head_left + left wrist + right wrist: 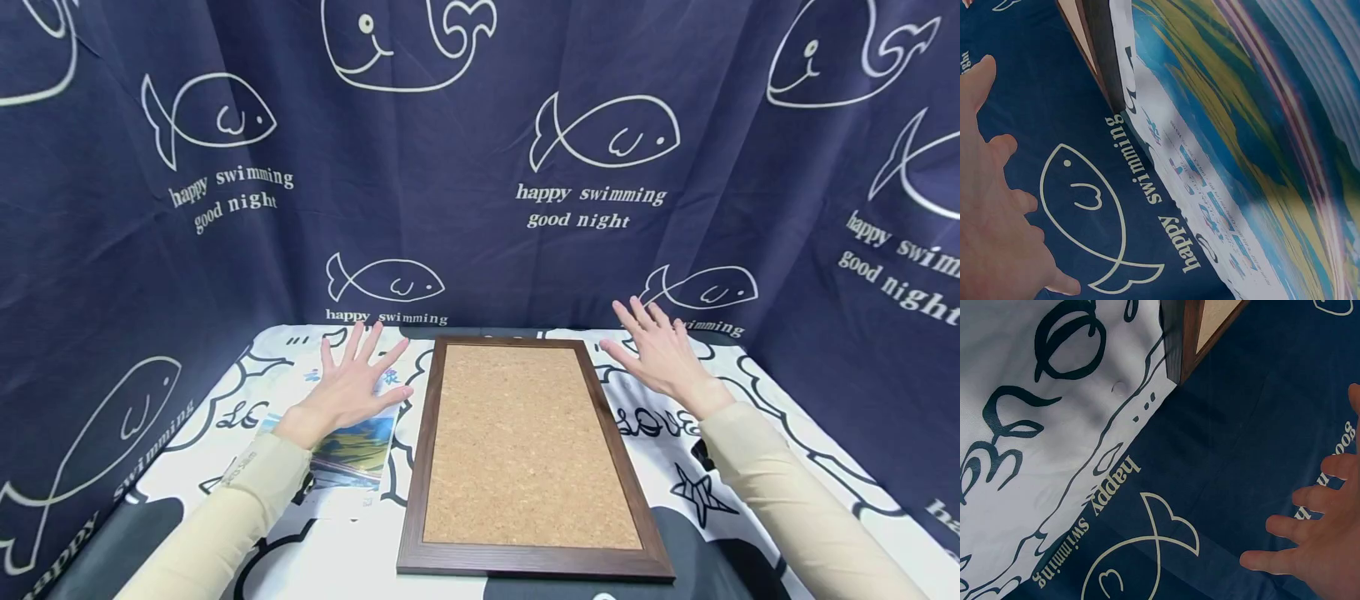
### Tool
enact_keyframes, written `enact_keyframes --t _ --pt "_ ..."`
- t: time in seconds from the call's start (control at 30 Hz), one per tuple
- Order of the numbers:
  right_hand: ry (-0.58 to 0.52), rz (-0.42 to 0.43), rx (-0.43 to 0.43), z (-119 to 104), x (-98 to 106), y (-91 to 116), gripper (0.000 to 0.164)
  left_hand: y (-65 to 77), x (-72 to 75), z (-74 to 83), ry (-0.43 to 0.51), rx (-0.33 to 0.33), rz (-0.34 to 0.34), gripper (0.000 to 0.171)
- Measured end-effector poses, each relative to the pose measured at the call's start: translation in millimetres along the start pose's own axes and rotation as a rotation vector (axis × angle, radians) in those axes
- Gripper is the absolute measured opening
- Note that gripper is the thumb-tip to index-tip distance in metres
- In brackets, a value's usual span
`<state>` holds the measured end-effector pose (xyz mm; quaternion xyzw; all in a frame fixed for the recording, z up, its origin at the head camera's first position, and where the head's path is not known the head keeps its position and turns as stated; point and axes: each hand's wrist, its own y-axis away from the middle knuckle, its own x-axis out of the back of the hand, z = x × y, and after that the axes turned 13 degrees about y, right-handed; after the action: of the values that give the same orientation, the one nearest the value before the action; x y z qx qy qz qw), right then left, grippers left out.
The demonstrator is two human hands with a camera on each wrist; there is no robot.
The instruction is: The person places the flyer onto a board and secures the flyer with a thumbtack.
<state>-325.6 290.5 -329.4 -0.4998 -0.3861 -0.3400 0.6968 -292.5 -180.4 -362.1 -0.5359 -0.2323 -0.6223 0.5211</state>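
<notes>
A cork board (525, 450) in a dark brown wooden frame (417, 467) lies on the table between both hands. To its left, a printed sheet (352, 454) with a landscape picture lies flat, partly hidden under my left hand (348, 387). That hand is held above the sheet with fingers spread and nothing in it. Over the table right of the board, my right hand (663, 358) is also raised, fingers apart, holding nothing. The left wrist view shows the sheet's colourful picture (1254, 94) close by; the right wrist view catches a corner of the frame (1190, 347).
A white table cover (442, 587) with black drawings and lettering lies under everything. Dark blue curtains (480, 208) with fish prints close off the back and both sides, right at the table's far edge.
</notes>
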Motion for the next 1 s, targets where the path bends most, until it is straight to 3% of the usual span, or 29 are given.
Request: enact_keyframes --t 0.1,0.23,0.5,0.63,0.83,1.0 --pt "-0.003 -0.013 0.000 0 0 1 0.074 2.3 1.3 -4.3 0.026 0.006 0.014 0.074" --pt "0.006 -0.018 0.013 0 -1 2 0.073 10.0 5.7 -13.7 0.039 0.070 0.032 0.070" --pt "0.067 -0.024 0.022 4 -9 5 0.061 41.7 25.7 -25.9 0.007 0.304 0.012 0.075" --pt "0.082 -0.033 0.036 8 -17 6 0.053 60.8 32.1 -30.7 -0.012 0.421 -0.037 0.076" --pt "-0.005 -0.163 0.007 15 -31 10 0.039 88.3 40.3 -39.4 -0.028 0.533 -0.148 0.078" --pt "-0.061 -0.324 -0.069 19 -41 10 0.030 104.1 43.3 -46.5 -0.043 0.560 -0.219 0.081"
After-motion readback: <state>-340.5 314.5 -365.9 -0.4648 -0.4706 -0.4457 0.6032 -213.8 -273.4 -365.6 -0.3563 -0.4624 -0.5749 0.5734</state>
